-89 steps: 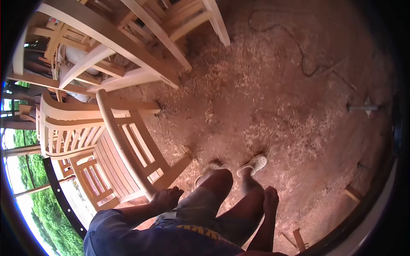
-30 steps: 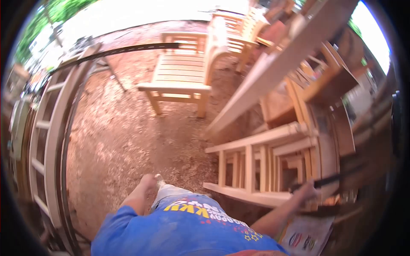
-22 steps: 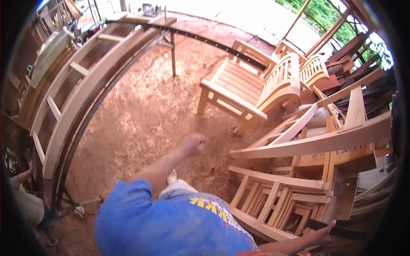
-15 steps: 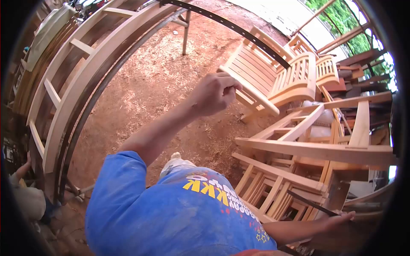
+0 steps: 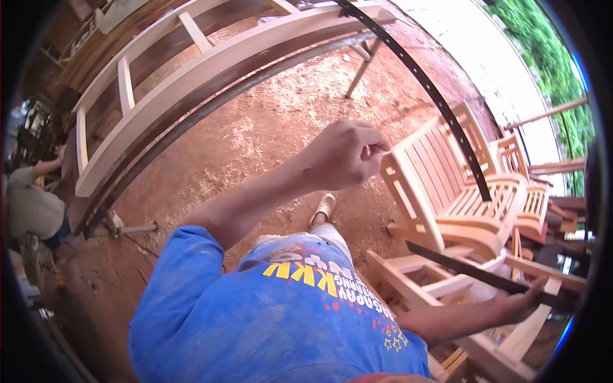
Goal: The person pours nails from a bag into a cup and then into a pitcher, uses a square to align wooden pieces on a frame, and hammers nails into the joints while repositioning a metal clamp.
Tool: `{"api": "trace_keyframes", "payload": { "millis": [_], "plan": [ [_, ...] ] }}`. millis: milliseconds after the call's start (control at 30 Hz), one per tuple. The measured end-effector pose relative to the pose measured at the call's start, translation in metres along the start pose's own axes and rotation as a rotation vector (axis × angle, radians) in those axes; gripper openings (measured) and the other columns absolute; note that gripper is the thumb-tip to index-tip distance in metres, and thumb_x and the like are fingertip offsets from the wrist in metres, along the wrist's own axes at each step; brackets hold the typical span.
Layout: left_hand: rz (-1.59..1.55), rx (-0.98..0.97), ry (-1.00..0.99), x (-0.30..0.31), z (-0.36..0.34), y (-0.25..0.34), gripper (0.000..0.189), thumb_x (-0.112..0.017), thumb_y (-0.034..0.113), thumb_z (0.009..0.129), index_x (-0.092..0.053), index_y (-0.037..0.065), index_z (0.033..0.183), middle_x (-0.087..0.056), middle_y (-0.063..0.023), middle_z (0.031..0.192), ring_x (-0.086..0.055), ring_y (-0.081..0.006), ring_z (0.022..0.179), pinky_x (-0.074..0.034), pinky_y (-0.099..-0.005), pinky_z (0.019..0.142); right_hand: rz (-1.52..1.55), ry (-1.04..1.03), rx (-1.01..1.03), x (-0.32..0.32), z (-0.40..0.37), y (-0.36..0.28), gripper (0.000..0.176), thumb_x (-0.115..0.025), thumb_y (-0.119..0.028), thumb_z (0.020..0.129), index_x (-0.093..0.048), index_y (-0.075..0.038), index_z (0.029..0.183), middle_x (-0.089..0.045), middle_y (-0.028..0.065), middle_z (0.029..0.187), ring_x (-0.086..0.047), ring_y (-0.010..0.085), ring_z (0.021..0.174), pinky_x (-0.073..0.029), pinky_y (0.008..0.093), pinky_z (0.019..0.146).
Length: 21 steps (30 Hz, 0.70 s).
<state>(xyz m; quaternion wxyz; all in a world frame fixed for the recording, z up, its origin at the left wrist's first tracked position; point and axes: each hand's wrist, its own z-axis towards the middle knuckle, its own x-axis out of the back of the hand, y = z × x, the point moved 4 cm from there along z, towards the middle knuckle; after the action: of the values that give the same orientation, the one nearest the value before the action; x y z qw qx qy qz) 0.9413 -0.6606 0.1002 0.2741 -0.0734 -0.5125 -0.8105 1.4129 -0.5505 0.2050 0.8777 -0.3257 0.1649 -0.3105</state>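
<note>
My left hand [image 5: 348, 153] hangs in front of me at chest height with its fingers curled closed. A small gap shows between thumb and fingers, and no object is visible in it. At the lower right, my right hand [image 5: 520, 303] grips a long dark flat bar [image 5: 460, 269], which points inward and slopes up across the view. The bar passes in front of a pale wooden frame [image 5: 440, 313] with crosspieces. Beyond my left hand stands a slatted wooden chair [image 5: 428, 169].
A long ladder-like wooden frame [image 5: 211, 64] rests on a raised support at the left. From its far end juts a black bar with holes [image 5: 440, 102]. Another person [image 5: 38, 204] is at the far left. Wood shavings cover the dirt floor [image 5: 268, 108].
My view has swung left, so the chairs and long frame sit further right. The bar in my right hand appears higher. My foot now shows ahead on the dirt.
</note>
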Motion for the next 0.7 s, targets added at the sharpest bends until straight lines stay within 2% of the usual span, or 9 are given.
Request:
{"api": "trace_keyframes", "payload": {
  "millis": [67, 133, 233, 333, 400, 467, 600, 667, 700],
  "plan": [
    [-0.003, -0.027, 0.070, -0.014, 0.043, -0.008, 0.039, -0.075, 0.024, 0.090, -0.073, -0.004, 0.117, -0.075, -0.0182, 0.099, -0.073, -0.0242, 0.088, -0.061, -0.0374, 0.080, 0.126, -0.049, -0.148, -0.135, -0.042, -0.002, 0.037, -0.086, -0.022, 0.089, -0.069, 0.004, 0.110, -0.071, 0.0101, 0.097, -0.066, 0.0167, 0.083, -0.053, 0.0287, 0.066],
    [-0.012, 0.034, 0.023, -0.016, 0.062, -0.001, 0.058, -0.078, 0.034, 0.087, -0.066, -0.005, 0.127, -0.071, -0.0206, 0.114, -0.071, -0.0290, 0.104, -0.059, -0.0413, 0.091, 0.244, -0.229, -0.373, -0.179, -0.056, 0.029, 0.040, -0.084, -0.016, 0.090, -0.066, 0.006, 0.117, -0.071, 0.0119, 0.101, -0.067, 0.0180, 0.084, -0.055, 0.0302, 0.069],
    [0.195, -0.032, 0.104, -0.035, 0.111, -0.012, 0.064, -0.082, 0.033, 0.085, -0.061, -0.003, 0.134, -0.067, -0.0209, 0.122, -0.069, -0.0333, 0.112, -0.058, -0.0441, 0.095, 0.435, -0.449, -0.426, -0.298, -0.115, 0.001, 0.031, -0.085, -0.006, 0.086, -0.063, 0.002, 0.106, -0.067, 0.0087, 0.091, -0.065, 0.0173, 0.078, -0.055, 0.0311, 0.065],
    [0.279, 0.129, 0.153, -0.043, 0.134, -0.046, 0.067, -0.086, 0.028, 0.080, -0.059, 0.000, 0.135, -0.063, -0.0215, 0.127, -0.067, -0.0358, 0.116, -0.057, -0.0453, 0.097, 0.854, -0.738, -0.672, -0.376, -0.173, -0.029, 0.026, -0.080, 0.004, 0.088, -0.060, -0.004, 0.103, -0.067, 0.0058, 0.089, -0.064, 0.0132, 0.072, -0.054, 0.0262, 0.069],
    [0.286, 0.102, 0.379, -0.031, 0.128, -0.072, 0.057, -0.090, 0.018, 0.076, -0.065, 0.004, 0.126, -0.068, -0.0179, 0.111, -0.071, -0.0355, 0.104, -0.059, -0.0452, 0.089, 0.987, -0.835, -0.806, -0.408, -0.210, -0.044, 0.019, -0.079, 0.004, 0.091, -0.062, -0.004, 0.096, -0.066, 0.0029, 0.085, -0.062, 0.0111, 0.073, -0.050, 0.0260, 0.068],
    [0.351, 0.135, 0.531, -0.008, 0.113, -0.091, 0.046, -0.092, 0.014, 0.074, -0.070, 0.006, 0.112, -0.070, -0.0140, 0.097, -0.073, -0.0337, 0.088, -0.059, -0.0433, 0.078, 1.101, -1.114, -0.964, -0.424, -0.235, -0.064, 0.017, -0.081, -0.008, 0.095, -0.066, -0.003, 0.088, -0.066, 0.0021, 0.082, -0.062, 0.0103, 0.079, -0.048, 0.0240, 0.072],
    [0.545, 0.288, 0.613, 0.058, 0.062, -0.126, 0.032, -0.092, 0.015, 0.077, -0.070, 0.006, 0.098, -0.068, -0.0125, 0.086, -0.071, -0.0332, 0.077, -0.057, -0.0441, 0.068, 1.061, -1.348, -0.803, -0.480, -0.269, -0.054, 0.030, -0.080, -0.014, 0.097, -0.059, -0.002, 0.114, -0.067, 0.0044, 0.096, -0.063, 0.0109, 0.084, -0.048, 0.0231, 0.072],
    [0.577, 0.404, 0.670, 0.097, 0.032, -0.145, 0.030, -0.092, 0.014, 0.075, -0.072, 0.005, 0.097, -0.071, -0.0141, 0.086, -0.073, -0.0348, 0.079, -0.058, -0.0436, 0.070, 0.940, -1.470, -0.722, -0.518, -0.275, -0.032, 0.049, -0.079, -0.012, 0.097, -0.047, -0.004, 0.133, -0.065, 0.0059, 0.105, -0.063, 0.0116, 0.090, -0.050, 0.0248, 0.076],
    [0.627, 0.487, 0.632, 0.121, 0.022, -0.147, 0.031, -0.091, 0.013, 0.075, -0.073, 0.005, 0.099, -0.072, -0.0151, 0.087, -0.073, -0.0358, 0.080, -0.058, -0.0447, 0.072, 0.870, -1.429, -0.600, -0.539, -0.276, -0.025, 0.044, -0.079, -0.010, 0.097, -0.050, -0.004, 0.130, -0.065, 0.0060, 0.103, -0.063, 0.0117, 0.090, -0.052, 0.0259, 0.077]
  ]
}}
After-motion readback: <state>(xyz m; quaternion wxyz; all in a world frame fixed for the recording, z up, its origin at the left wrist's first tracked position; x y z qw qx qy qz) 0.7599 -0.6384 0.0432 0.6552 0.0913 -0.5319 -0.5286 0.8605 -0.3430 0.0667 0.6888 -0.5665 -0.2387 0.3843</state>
